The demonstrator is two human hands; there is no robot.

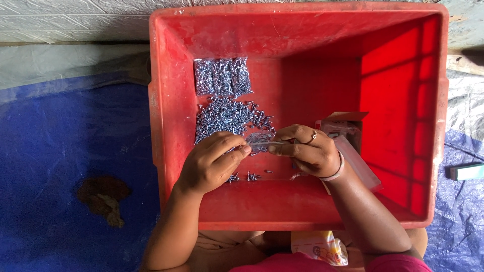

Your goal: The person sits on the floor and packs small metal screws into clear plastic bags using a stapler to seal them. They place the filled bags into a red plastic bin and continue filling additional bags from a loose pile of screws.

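Inside the red plastic crate, my left hand and right hand pinch a small clear plastic bag beside the loose silver screws.

Crate: bright red throughout, walls and floor, the right inner wall lit to a lighter, more saturated red crossed by darker ribbed bands. Screws: silver-grey, glinting, recorded as a speckled mass against the red floor. Small bag between the hands: clear, showing the silver through it. Ground sheet: deep blue, marked by one brown, mottled stain. Upper strip of sheeting: pale grey-white. Wristband: pale pinkish white. Garment at the lower edge: pink-red. Packet on the lap: white with yellow and red print.
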